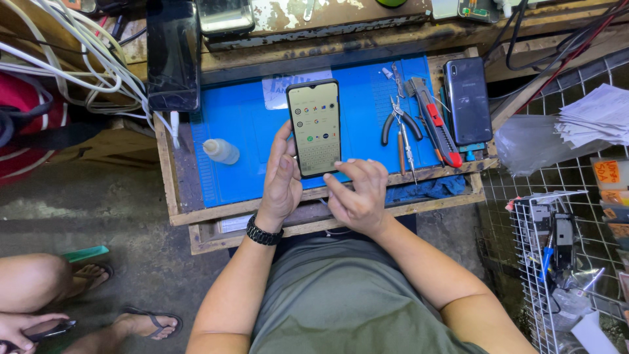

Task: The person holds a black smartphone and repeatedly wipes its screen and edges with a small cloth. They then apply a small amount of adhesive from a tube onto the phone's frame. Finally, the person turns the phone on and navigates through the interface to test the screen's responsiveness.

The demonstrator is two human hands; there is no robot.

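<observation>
My one view: head camera, looking steeply down from above the lap, close over the bench; blue mat fills centre, floor at left.

The left hand is gripping a lit smartphone above the blue mat — the right hand is touching its lower edge. Right of the smartphone, pliers, a red utility knife and a dark phone are lying; left of it — a small bottle.

A phone repair stall is showing here: pliers and a cutter are lying on a blue mat, with spare phones and cables crowding the bench.
</observation>
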